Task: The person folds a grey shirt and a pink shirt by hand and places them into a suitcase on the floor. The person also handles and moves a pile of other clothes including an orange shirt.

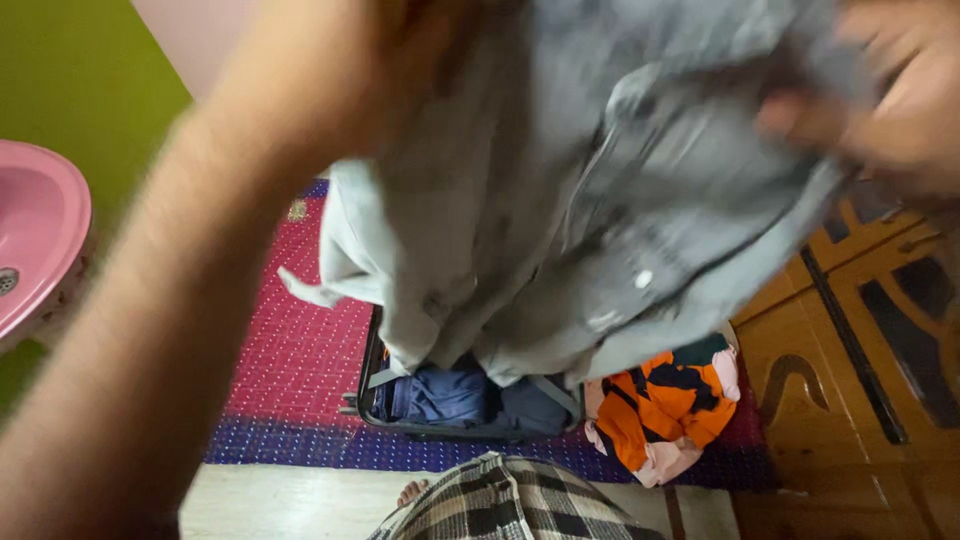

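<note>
Both hands up top, left hand (330,60) and right hand (900,100) each with grip pinched on a grey shirt (560,220) hanging mid-frame over the open suitcase (372,400) on the red mat (300,340); shirt unfolded, mid-handling.

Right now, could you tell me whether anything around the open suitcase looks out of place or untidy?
Nothing looks damaged or spilled. One thing is untidy: an orange and black garment lies crumpled on the red mat, just right of the suitcase, not inside it. Both hands, left and right, hold up a grey shirt.
</note>
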